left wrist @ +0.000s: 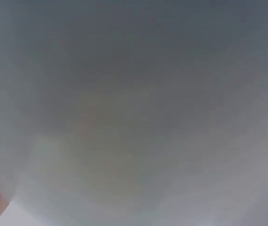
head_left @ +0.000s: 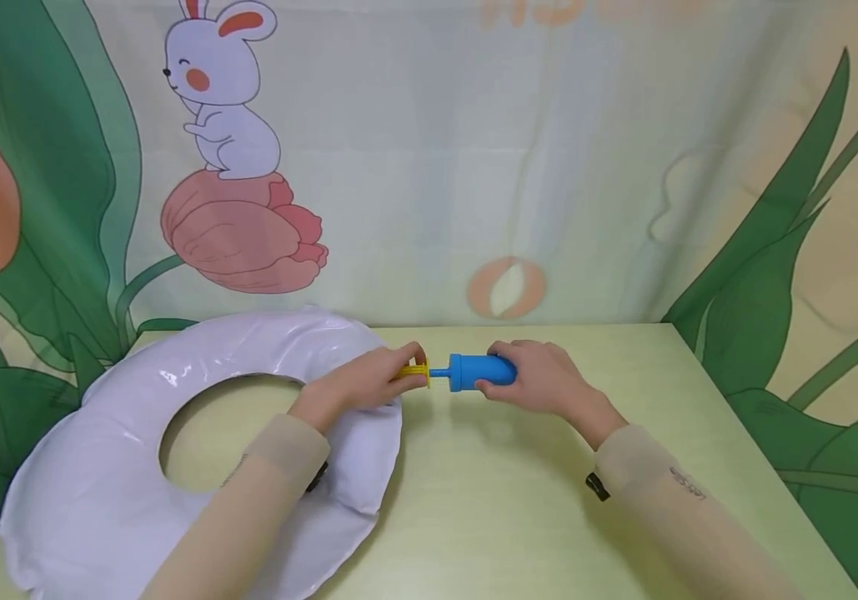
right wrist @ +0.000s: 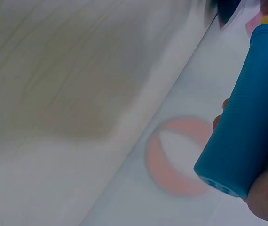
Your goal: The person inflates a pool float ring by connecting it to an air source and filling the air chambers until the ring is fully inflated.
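Note:
A small blue hand pump (head_left: 466, 372) is held level above the table between both hands in the head view. My right hand (head_left: 544, 377) grips its blue barrel, fingers on the far side and thumb on the near side. At the other end, my left hand (head_left: 372, 377) pinches the yellow flanged end piece (head_left: 423, 372). A short blue rod (head_left: 439, 373) shows between that piece and the barrel. Large in the right wrist view, the barrel (right wrist: 244, 117) stands slanted with its holed base toward the camera. Blurred pale grey fills the left wrist view.
A white inflatable swim ring (head_left: 106, 433), wrinkled and partly filled, lies on the left of the pale table (head_left: 489, 508) under my left forearm. A printed curtain (head_left: 398, 167) with a rabbit and tulips hangs behind the table's back edge.

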The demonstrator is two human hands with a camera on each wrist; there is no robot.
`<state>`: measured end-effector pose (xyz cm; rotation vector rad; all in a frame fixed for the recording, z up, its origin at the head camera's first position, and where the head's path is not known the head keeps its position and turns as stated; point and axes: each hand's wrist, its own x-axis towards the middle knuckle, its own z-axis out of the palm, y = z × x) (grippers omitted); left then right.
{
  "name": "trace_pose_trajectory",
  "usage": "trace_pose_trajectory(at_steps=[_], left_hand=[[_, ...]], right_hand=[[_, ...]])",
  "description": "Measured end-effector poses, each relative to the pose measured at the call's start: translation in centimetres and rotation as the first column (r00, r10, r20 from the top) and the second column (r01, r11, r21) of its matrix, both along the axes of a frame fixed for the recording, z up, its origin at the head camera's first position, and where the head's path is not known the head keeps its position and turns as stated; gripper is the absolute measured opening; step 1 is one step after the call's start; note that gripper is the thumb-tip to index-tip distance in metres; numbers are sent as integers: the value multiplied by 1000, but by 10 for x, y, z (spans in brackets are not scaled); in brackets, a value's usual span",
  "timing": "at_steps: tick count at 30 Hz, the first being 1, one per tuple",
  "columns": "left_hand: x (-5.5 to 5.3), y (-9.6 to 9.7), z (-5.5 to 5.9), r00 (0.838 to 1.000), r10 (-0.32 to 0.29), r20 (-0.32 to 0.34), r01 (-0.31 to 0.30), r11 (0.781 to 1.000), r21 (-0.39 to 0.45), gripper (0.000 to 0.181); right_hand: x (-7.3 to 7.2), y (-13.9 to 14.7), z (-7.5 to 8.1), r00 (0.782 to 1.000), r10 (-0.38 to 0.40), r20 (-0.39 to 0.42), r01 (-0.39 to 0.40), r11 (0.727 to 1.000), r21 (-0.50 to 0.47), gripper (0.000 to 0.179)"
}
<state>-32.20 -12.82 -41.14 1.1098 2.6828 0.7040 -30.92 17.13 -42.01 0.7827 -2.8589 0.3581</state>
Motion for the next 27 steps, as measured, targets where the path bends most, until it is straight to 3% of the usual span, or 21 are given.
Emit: trace_pose_trajectory(at_steps=[9,14,21,27], left_hand=[[-6,-28,3,999,34,-6,-34,999,17,28],[-7,-33,2,999,29,-23,-29,1000,-7,25],[-2,-23,6,998,-1,-67,-1,1000,-29,19],[3,-10,8,993,-34,-111,29,998,-49,20]], right_hand=[[-3,48,8,995,-67,68,70,997,-30,51],[-3,62,6,991,-105,83,108,994,-33,53],[-4,42,1,998,-38,-45,37,999,-13,55],[0,8,2,997,2,-83,-2,1000,-2,54]])
